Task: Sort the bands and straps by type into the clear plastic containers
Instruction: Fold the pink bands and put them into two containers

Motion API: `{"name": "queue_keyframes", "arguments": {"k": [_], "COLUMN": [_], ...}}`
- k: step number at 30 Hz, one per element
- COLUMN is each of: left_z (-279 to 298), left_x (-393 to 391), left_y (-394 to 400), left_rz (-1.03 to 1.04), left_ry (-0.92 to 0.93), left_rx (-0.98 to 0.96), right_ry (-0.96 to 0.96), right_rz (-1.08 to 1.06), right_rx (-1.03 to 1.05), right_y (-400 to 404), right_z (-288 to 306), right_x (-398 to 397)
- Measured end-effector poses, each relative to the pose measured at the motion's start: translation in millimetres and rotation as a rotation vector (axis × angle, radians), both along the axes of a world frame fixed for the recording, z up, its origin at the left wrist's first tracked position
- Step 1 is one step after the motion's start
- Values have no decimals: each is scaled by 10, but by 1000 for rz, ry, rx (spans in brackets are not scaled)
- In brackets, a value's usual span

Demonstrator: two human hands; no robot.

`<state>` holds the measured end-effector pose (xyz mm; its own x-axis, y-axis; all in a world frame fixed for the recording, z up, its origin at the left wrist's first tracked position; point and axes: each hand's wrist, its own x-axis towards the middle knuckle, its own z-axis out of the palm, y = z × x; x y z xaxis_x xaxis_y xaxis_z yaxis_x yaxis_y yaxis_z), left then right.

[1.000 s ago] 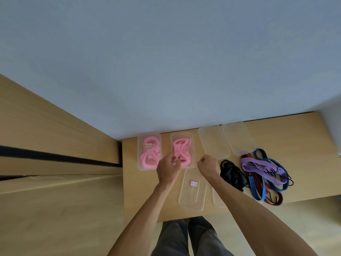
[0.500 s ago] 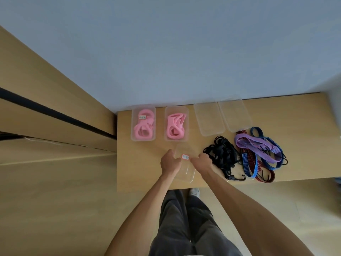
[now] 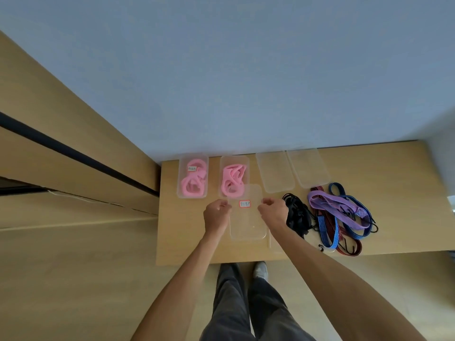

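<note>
**Lid going onto 2nd pink box**

Person stands at a wooden table [image 3: 187, 244] w/ both hands on a clear plastic lid [image 3: 247, 217] that carries a small red-bordered label [image 3: 245, 204]. Left hand [image 3: 216, 215] pinches the lid's left edge, fingers curled on it; right hand [image 3: 273, 212] does the same on the right edge. Lid is held between them, its far end overlapping the near end of the second container [image 3: 234, 177], which holds pink bands [image 3: 232, 180]. To the left, the first container [image 3: 192, 175] has more pink bands and looks lidded, label on top.

Two empty clear containers [image 3: 275, 172] and [image 3: 307, 167] sit side by side at the back, right of the pink ones. Unsorted: black straps [image 3: 298, 215] just beside the right hand, then a tangle w/ a purple strap [image 3: 337, 207], blue bungee cord [image 3: 325, 232] and red cord [image 3: 344, 247] near the front-right edge. Another clear piece seems to lie under the right forearm; can't tell what.

Step in hand, IMO: closing the second pink box. Next move calls for sliding the lid further back, squaring it over the rim, pressing down evenly. After that, black and coloured straps need to go to the two empty boxes. Roughly halfway through.
</note>
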<state>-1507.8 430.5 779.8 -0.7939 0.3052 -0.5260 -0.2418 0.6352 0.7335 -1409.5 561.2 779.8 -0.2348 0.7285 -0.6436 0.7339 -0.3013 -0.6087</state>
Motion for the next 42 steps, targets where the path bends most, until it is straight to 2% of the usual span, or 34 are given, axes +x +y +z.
{"name": "queue_keyframes", "arguments": {"k": [9,17,25,32,36,40,42], "left_z": [287,-28,-238,-111,-64,-62,-78], "left_x": [-884,-1273,-1264,-1230,-1330,-1448,-1478], "left_y": [457,756,933,983,832,686,636], "left_rz": [27,-79,-207,-16,73,158,188], "left_ry": [161,157,137,184,217,158,130], "left_rx": [-63,-149,-175,-26,-34,0,0], "right_ry": [131,2,-118,80,179,208,194], "right_rz": [44,67,26,-102,-72,-49,-14], "right_rx": [57,88,83,158,27,-138,-139], "right_y": [313,567,662,687,612,420,379], "right_z": [229,-120,-378,-193,-126,-129,-126], "right_x": [-840,-1292,-1230,-1345,-1445,-1572,-1602]}}
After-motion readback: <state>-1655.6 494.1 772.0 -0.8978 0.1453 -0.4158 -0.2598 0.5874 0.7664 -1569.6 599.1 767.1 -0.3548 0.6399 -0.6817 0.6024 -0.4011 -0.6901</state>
